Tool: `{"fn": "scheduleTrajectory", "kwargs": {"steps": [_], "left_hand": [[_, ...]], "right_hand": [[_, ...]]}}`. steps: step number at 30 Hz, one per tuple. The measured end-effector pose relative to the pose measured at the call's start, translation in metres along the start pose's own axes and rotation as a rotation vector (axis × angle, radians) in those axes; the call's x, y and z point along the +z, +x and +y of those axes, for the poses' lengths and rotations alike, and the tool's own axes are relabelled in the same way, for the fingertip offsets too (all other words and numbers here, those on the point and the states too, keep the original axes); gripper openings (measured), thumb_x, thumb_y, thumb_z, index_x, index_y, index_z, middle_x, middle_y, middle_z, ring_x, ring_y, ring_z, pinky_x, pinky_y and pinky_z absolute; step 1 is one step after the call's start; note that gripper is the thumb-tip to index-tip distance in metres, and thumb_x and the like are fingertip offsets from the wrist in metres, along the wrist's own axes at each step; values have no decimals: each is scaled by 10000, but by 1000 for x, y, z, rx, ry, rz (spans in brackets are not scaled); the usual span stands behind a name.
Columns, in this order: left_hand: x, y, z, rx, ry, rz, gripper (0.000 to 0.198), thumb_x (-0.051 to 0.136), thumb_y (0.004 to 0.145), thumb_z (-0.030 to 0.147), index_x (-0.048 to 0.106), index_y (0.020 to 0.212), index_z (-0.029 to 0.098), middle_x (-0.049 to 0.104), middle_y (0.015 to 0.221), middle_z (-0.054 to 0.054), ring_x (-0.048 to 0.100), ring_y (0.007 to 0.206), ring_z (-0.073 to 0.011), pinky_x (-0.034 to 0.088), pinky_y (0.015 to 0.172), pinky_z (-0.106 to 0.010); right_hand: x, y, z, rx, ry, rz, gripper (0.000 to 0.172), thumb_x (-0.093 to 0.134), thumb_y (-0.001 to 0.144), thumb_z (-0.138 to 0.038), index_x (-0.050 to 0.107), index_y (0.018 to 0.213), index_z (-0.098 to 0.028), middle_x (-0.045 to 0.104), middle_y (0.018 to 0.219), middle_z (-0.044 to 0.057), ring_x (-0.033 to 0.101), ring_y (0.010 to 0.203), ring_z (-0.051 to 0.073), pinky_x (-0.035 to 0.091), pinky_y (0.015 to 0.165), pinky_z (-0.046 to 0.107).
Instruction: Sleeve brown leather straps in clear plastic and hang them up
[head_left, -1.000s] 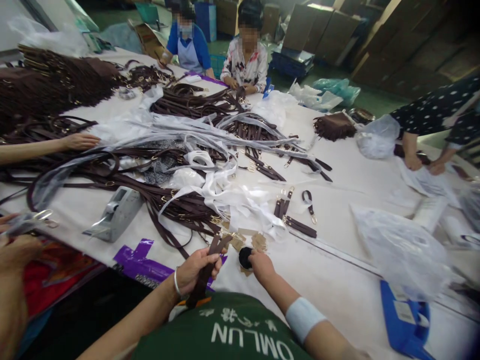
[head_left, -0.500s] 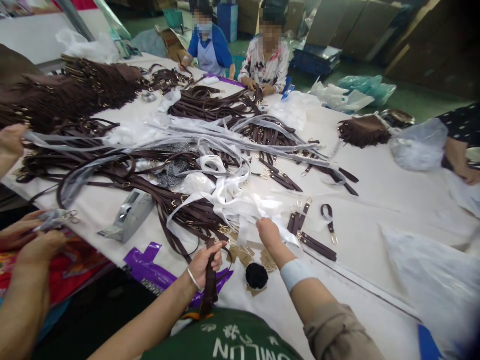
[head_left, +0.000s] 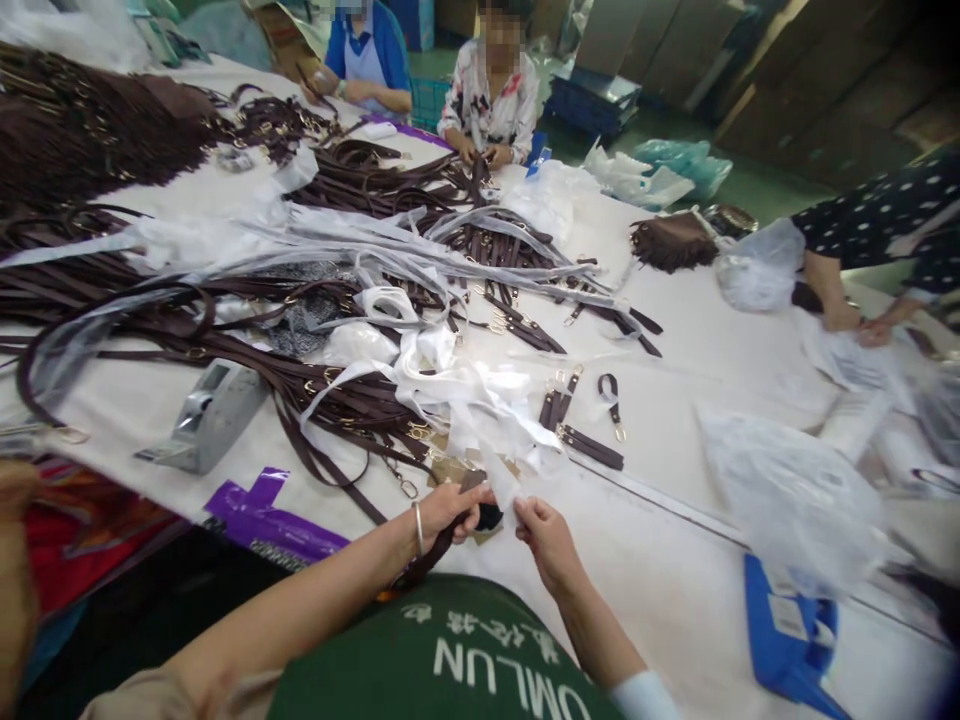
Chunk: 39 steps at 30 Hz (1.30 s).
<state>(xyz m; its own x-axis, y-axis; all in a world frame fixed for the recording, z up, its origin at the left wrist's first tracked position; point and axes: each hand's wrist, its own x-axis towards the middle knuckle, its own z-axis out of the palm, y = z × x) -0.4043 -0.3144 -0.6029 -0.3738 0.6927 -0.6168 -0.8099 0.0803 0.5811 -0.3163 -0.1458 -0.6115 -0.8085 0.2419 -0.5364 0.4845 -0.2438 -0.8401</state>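
Holding a dark brown strap point(head_left: 439, 545) in our left hand point(head_left: 450, 508), fingers curled round its upper end near the surface's point(head_left: 675, 580) front edge, we pinch a white plastic strip point(head_left: 504, 487) with our right hand point(head_left: 550, 537). We judge wrapping is in hand; next calls for drawing that strip onto the strap's end.

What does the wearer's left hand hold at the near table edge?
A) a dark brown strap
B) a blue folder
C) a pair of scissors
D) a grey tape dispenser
A: the left hand is closed around a dark brown strap that hangs down over the table edge, while the grey tape dispenser sits apart on the table to its left.
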Motion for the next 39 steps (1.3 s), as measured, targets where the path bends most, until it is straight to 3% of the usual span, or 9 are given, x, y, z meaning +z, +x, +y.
{"fn": "scheduleTrajectory", "kwargs": {"steps": [2,5,11,14,21,26,31,35,39], "left_hand": [[15,2,-8,15,40,12,487,622,689,566,478,549,122,385,377,50,283,307,-36,177,336,-192],[28,0,-16,79,46,70,468,673,660,500,396,511,154,386,364,51,287,300,-35,185,329,-192],[39,-15,-28,164,66,81,381,693,660,444,450,681,151,417,396,77,282,303,-34,179,321,-169],[53,-23,-35,187,144,48,372,668,681,455,500,742,129,429,405,74,284,302,-32,186,319,-166],[100,-18,-47,224,487,95,391,610,694,515,498,686,141,446,387,51,317,298,-61,219,330,-192],[132,1,-54,141,915,103,427,620,680,529,574,782,116,457,366,40,411,338,-99,275,394,-204],[164,-1,-59,221,700,48,551,433,774,646,579,852,121,432,388,55,343,319,-75,244,366,-193],[187,-9,-59,263,481,86,455,572,713,577,518,800,134,405,399,76,298,321,-62,217,334,-183],[194,-16,-56,224,638,81,410,636,677,522,489,697,139,447,400,53,341,330,-65,248,343,-180]], "right_hand": [[3,-18,1,-103,-125,1,342,654,739,-460,519,606,-176,459,530,-50,391,534,105,305,551,245],[-6,-43,2,-163,-178,29,337,640,757,-449,518,598,-178,462,528,-49,391,543,111,309,566,251],[-71,-70,19,-165,-5,306,329,613,768,-480,578,641,-178,478,590,-35,407,594,115,344,551,227],[-100,-78,14,-84,48,329,286,688,716,-456,648,749,-174,566,712,-8,480,704,116,401,595,191],[-107,-109,-12,66,519,77,228,770,672,-294,654,827,-173,597,712,-11,538,621,80,461,522,148],[-126,-129,-14,40,800,145,192,759,689,-240,652,842,-194,641,822,1,582,750,106,512,653,198],[-136,-141,-6,-8,676,161,241,754,698,-262,662,914,-203,620,857,-13,548,736,82,470,615,163],[-131,-147,-6,28,476,-12,237,725,719,-356,662,885,-200,617,879,10,531,767,107,444,633,195],[-135,-142,-20,101,325,-237,363,619,769,-506,662,893,-168,638,819,44,549,745,140,447,661,250]]}}
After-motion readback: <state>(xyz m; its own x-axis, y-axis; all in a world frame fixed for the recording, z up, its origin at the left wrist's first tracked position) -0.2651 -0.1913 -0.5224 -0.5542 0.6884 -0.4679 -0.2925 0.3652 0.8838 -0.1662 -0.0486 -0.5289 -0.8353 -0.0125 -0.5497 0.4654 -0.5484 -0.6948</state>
